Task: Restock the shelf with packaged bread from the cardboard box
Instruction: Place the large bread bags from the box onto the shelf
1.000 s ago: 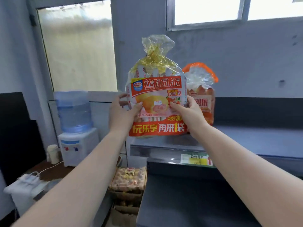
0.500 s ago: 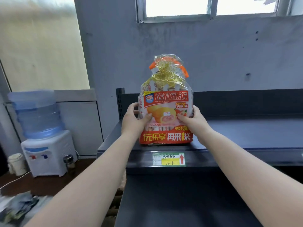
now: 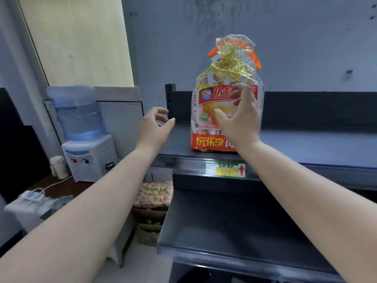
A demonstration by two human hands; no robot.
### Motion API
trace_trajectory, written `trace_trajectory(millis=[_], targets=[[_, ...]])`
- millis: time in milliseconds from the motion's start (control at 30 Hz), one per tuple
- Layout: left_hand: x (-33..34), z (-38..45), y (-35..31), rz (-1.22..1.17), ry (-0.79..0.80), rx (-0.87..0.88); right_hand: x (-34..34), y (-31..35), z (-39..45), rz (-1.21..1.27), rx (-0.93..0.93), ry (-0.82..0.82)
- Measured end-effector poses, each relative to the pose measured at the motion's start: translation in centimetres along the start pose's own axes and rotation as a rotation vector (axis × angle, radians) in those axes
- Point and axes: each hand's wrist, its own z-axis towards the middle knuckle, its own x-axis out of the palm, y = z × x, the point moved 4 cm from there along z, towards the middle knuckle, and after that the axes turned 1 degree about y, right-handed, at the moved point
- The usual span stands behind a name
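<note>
Head view: the bread package [image 3: 212, 111] stands upright on the top shelf [image 3: 306, 148], near its front edge. The right hand [image 3: 238, 121] is in front of the package's face, fingers loosely spread; whether they touch it is unclear. The left hand [image 3: 156, 127] hangs apart to the left, fingers relaxed, holding nothing. The red label reads "DALIYUAN". A yellow price tag [image 3: 226, 170] sits on the shelf edge below, with a red arrow.

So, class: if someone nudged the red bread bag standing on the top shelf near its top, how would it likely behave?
The bread bag stands tall on a narrow base, so it would probably tip. Its clear crinkled film looks soft and likely slippery. Bread suggests it is light.
</note>
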Motion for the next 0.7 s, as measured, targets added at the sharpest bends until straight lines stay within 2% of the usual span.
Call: trace_trajectory(millis=[133,267,467,600,700], targets=[[-5.8,-2.2,3.1,0.141,-0.054,-0.036,5.3,4.8,-3.0,0.01,-0.196,0.235],[-12.6,-6.1,8.7,0.285,-0.078,-0.159,11.9,9.3,-8.7,-0.023,-0.338,0.515],[-21.4,-16.3,18.4,0.413,-0.105,-0.448,21.5,13.5,-21.3,-0.091,-0.403,0.945],[-23.4,-25.3,25.0,0.457,-0.098,-0.683,26.6,13.5,-32.0,-0.101,-0.408,1.279],[-23.3,-32.3,29.9,0.422,-0.11,-0.898,29.6,12.5,-39.1,-0.131,-0.509,1.482]])
